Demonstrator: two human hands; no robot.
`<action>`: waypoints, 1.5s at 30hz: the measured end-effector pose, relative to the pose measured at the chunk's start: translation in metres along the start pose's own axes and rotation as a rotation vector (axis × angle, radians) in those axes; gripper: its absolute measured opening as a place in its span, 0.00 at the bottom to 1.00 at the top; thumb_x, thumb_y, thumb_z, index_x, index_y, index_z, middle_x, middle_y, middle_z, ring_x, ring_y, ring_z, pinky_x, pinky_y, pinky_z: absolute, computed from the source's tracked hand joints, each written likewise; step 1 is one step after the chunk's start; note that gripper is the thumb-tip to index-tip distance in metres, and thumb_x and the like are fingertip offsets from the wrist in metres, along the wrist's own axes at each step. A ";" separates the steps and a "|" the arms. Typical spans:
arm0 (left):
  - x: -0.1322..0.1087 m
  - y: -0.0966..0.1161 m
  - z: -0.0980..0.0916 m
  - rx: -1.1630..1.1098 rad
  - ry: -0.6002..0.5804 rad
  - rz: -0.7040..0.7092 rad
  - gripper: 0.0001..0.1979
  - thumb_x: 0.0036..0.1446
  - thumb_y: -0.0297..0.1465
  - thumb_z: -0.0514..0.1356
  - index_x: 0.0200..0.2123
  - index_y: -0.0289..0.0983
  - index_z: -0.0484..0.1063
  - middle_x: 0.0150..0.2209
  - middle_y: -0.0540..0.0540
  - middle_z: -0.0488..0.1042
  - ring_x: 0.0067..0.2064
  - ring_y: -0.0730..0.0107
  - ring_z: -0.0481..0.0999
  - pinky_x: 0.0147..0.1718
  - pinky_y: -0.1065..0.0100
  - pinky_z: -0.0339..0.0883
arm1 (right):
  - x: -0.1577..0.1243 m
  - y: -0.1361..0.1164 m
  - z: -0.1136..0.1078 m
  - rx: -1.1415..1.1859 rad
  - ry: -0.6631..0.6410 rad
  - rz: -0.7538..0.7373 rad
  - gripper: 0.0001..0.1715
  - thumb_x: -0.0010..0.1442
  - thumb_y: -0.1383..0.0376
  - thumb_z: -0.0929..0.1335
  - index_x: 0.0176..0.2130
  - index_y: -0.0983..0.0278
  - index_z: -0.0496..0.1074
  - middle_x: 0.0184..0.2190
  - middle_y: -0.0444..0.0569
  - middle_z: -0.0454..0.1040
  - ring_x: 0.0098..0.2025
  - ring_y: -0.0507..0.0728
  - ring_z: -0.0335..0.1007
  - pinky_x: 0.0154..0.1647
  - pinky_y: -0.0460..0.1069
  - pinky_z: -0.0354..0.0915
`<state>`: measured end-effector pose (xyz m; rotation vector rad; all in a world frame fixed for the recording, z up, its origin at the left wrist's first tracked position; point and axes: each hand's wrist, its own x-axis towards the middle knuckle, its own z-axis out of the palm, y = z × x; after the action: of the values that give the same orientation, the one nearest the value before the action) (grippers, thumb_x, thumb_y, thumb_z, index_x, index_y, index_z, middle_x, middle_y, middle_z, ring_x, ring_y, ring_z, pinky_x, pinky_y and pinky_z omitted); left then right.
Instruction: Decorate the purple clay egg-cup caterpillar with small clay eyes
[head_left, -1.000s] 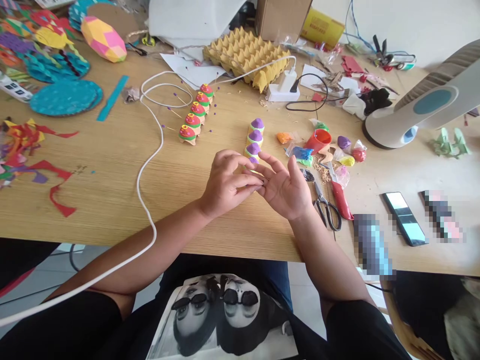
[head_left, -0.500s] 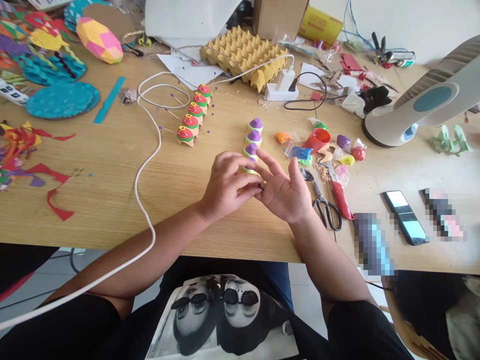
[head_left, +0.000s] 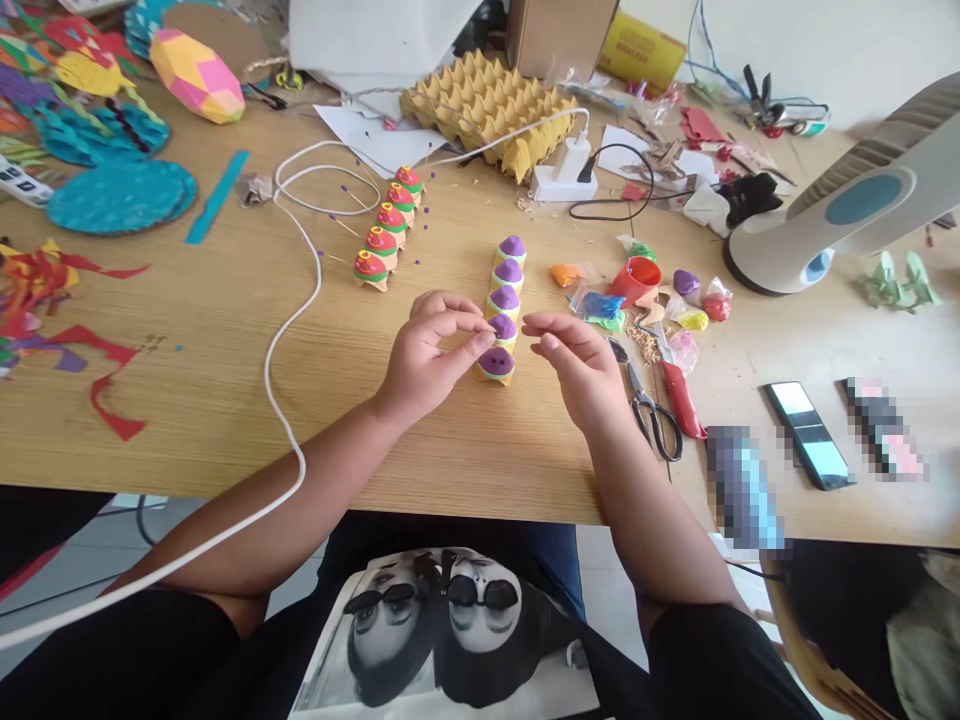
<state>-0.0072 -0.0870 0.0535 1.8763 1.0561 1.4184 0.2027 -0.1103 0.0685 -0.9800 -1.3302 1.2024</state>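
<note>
A row of egg-carton cups with purple clay domes and pale green rims (head_left: 503, 300) stands upright before me on the table. Two black dots mark the nearest purple dome (head_left: 496, 362). My left hand (head_left: 429, 358) is at the row's left side, thumb and forefinger pinched at the second-nearest dome. A tiny black bit of clay shows at those fingertips, partly hidden. On the row's right side, my right hand (head_left: 581, 372) has its fingers bent and slightly apart from the thumb, with nothing visible in them.
Red-and-green decorated carton cups (head_left: 386, 228) stand left of the row. To the right lie bagged clay lumps (head_left: 600, 305), a red cup (head_left: 637, 280), scissors (head_left: 654, 415) and a red-handled knife (head_left: 681, 395). A white cable (head_left: 271, 370) crosses the left side.
My hands have parted; before, they met over the row's near end. The left has moved to the second-nearest dome with the black bit. The right has turned palm inward and bent its fingers.
</note>
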 end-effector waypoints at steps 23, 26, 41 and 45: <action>-0.004 0.011 0.001 -0.124 -0.095 -0.123 0.12 0.68 0.40 0.60 0.44 0.44 0.83 0.47 0.45 0.77 0.54 0.62 0.76 0.59 0.57 0.69 | -0.003 -0.001 0.008 -0.133 0.097 -0.089 0.17 0.63 0.48 0.72 0.33 0.58 0.73 0.31 0.45 0.76 0.34 0.55 0.70 0.39 0.52 0.69; -0.003 0.011 0.001 -0.101 -0.062 -0.123 0.09 0.67 0.36 0.61 0.42 0.43 0.82 0.45 0.46 0.77 0.53 0.63 0.76 0.58 0.58 0.69 | 0.000 0.003 0.006 -0.004 0.112 0.003 0.21 0.63 0.46 0.72 0.32 0.58 0.70 0.25 0.42 0.74 0.27 0.52 0.67 0.32 0.49 0.66; -0.004 0.015 0.003 0.068 -0.081 0.026 0.07 0.65 0.31 0.62 0.42 0.42 0.81 0.44 0.46 0.77 0.51 0.63 0.75 0.58 0.57 0.67 | 0.007 0.008 -0.001 0.433 -0.026 0.235 0.17 0.50 0.61 0.80 0.41 0.54 0.79 0.34 0.39 0.78 0.35 0.49 0.74 0.41 0.47 0.75; -0.004 0.015 0.003 0.091 -0.086 0.056 0.06 0.65 0.31 0.63 0.42 0.42 0.80 0.44 0.46 0.77 0.51 0.63 0.75 0.58 0.56 0.67 | 0.006 0.006 -0.001 0.394 -0.049 0.238 0.19 0.52 0.61 0.79 0.45 0.53 0.80 0.36 0.40 0.79 0.38 0.50 0.75 0.42 0.48 0.76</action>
<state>-0.0014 -0.0982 0.0629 2.0280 1.0492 1.3274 0.2027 -0.1030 0.0636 -0.8401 -0.9781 1.6064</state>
